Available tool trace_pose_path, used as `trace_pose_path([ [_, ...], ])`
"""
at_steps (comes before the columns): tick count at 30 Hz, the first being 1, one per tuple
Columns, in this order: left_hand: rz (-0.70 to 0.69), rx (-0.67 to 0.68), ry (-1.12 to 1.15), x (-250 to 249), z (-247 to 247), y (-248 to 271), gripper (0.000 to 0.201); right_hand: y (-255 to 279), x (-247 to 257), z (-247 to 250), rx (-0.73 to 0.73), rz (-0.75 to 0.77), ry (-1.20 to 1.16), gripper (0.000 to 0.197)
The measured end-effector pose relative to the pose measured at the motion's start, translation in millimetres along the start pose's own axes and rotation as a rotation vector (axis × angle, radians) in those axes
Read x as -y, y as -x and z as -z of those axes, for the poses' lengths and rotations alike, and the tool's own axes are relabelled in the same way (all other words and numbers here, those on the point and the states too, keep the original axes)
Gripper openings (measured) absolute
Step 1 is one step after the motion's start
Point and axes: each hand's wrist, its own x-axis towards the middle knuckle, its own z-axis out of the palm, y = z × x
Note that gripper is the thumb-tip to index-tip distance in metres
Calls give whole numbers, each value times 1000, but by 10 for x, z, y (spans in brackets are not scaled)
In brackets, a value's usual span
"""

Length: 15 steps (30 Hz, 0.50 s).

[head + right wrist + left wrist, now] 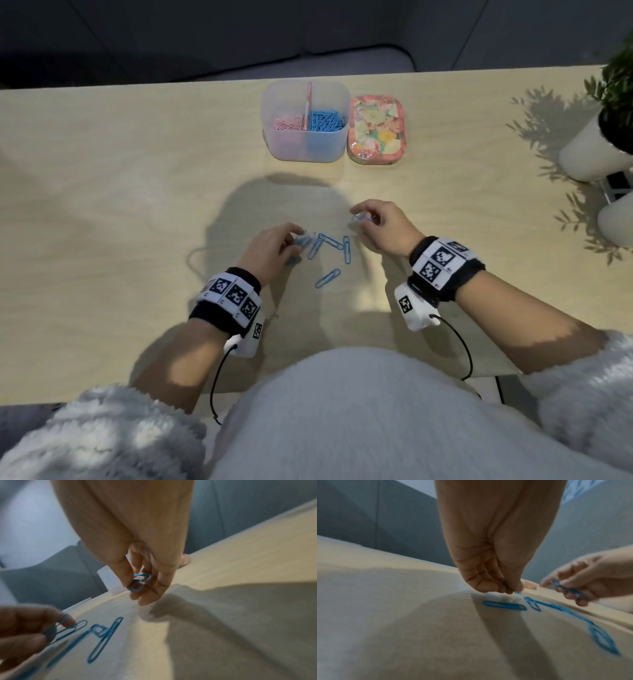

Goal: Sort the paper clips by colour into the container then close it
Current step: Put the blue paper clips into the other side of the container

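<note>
We count four loose blue paper clips (328, 255) on the table between the fingertips of our two hands, one container (305, 122), one lid (375, 127), and two white pots (594, 152).

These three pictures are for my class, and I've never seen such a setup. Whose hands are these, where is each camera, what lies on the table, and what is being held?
No machine here: a person works with bare hands, wearing a camera on the head and one on each wrist. The wide picture is the head view; the two close ones look along each hand. The left hand and right hand each pinch blue paper clips. More loose blue clips lie on the wooden table. Farther back stands a divided container, pink clips left, blue right, with its floral lid beside it.
</note>
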Motion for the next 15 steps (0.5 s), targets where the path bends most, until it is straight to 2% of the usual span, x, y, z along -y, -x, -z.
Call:
trace_pose_path([
  [2,40,2,126,24,42,-3,23,45,-37,25,2,-176,-218,20],
  [4,130,8,294,38,70,-1,13,77,-90,-18,4,-284,-286,17],
  [5,191,3,393,44,82,-1,10,101,-98,-62,3,-284,-216,22],
  [7,319,-3,610,45,116,-3,22,160,-79,-165,-6,-247,72,33],
  [9,387,27,770,40,160,12,26,209,22,-263,-32,-228,289,33],
  [11,346,69,711,35,175,39,30,216,113,-349,-17,-195,363,32],
  [13,228,85,478,55,156,76,32,204,189,-404,21,-176,387,24],
  [15,137,86,255,94,130,116,25,191,216,-424,32,-182,392,16],
])
